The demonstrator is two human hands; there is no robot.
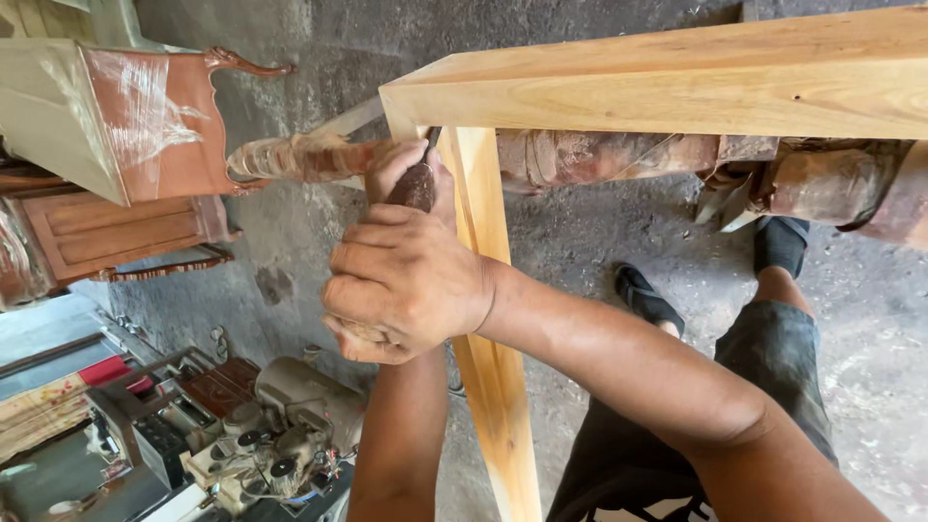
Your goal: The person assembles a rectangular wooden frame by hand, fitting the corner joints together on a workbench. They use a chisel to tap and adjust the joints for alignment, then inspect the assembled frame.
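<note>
Wood was what I had in hand: a pale wooden frame, its top beam running left to right across my view and its leg dropping from the corner down toward me. At that corner, right under the beam, sat a small dark tool, pressed to the leg's upper end. I could not tell what kind of tool it was; only its dark rounded back showed.

My left hand came straight up from below and was closed around the tool, fingertips against the joint. My right hand came in from the right, across the leg, fisted just below the left one and touching it; whether it gripped part of the tool I could not tell. So the left hand was nearer the corner, and the leg's long axis ran from there back toward my body.

Behind the beam lay old wrapped carved pieces. To the left stood a reddish cabinet, and lower left a dusty machine on the concrete floor.
</note>
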